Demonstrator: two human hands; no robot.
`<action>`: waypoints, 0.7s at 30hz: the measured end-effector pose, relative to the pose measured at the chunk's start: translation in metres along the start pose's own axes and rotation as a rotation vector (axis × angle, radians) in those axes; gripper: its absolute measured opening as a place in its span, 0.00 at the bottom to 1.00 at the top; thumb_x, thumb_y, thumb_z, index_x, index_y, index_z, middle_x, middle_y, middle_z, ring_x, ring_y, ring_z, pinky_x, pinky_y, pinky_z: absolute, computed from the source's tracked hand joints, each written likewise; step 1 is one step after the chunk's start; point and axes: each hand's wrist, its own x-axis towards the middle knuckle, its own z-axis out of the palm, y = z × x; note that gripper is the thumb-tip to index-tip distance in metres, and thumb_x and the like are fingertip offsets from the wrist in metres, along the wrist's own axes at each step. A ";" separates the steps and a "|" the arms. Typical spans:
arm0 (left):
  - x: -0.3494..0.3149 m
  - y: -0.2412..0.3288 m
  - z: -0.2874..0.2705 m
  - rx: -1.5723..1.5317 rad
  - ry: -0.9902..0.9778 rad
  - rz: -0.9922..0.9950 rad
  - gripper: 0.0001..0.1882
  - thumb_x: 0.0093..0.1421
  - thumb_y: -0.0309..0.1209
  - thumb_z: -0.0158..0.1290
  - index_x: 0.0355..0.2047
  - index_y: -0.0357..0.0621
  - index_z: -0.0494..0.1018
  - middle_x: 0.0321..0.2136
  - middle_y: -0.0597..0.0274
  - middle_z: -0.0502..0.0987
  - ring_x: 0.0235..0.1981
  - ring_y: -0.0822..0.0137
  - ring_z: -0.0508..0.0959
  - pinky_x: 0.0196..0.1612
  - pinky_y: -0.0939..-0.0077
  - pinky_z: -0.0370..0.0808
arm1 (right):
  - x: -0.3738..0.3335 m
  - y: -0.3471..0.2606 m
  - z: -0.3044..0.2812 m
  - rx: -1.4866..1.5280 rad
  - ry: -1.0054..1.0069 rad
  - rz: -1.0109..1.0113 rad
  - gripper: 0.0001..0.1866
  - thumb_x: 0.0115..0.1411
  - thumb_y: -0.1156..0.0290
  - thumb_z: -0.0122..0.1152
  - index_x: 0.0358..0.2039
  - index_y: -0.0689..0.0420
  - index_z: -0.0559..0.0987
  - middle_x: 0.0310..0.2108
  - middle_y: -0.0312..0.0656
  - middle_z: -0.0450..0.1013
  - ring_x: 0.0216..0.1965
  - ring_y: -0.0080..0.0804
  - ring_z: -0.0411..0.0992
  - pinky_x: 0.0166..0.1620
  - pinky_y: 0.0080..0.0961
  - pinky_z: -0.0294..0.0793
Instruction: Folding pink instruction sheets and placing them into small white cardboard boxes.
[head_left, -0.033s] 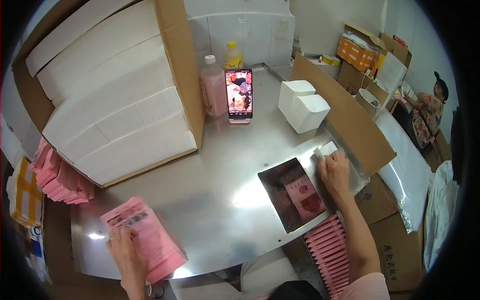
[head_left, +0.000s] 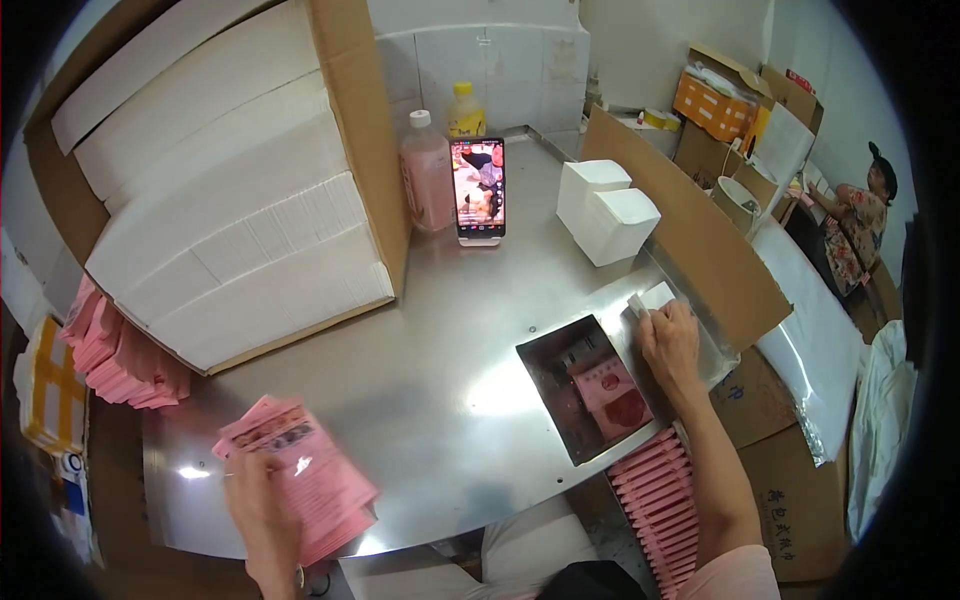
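My left hand (head_left: 262, 515), somewhat blurred, pinches the left edge of the top pink printed packet (head_left: 318, 468). That packet lies askew over more pink packets (head_left: 345, 535) at the table's near left. My right hand (head_left: 670, 345) is closed with its fingertips on a small white folded tissue stack (head_left: 657, 296), partly hidden by the fingers. It rests just right of a rectangular opening (head_left: 540, 370) in the metal tabletop. Down in the opening lies a pink printed packet (head_left: 610, 395).
A large carton (head_left: 360, 150) of white tissue stacks stands left. A phone (head_left: 479, 190) leans before two bottles (head_left: 427, 175). Two white tissue blocks (head_left: 620, 225) sit beside a cardboard flap (head_left: 690, 220). Pink packets (head_left: 655, 510) line up below the edge. Another person (head_left: 850, 220) sits far right.
My left hand has moved slightly right, and the top pink packet has shifted and turned against those below. The packet in the opening looks slightly shifted. My right hand stays in place.
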 end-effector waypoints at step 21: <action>-0.006 0.072 0.102 0.034 -0.111 0.157 0.09 0.54 0.23 0.53 0.37 0.42 0.71 0.36 0.52 0.70 0.43 0.50 0.69 0.52 0.52 0.61 | 0.000 0.005 0.006 0.111 0.051 0.039 0.09 0.59 0.72 0.58 0.23 0.62 0.79 0.28 0.47 0.68 0.35 0.46 0.67 0.40 0.41 0.68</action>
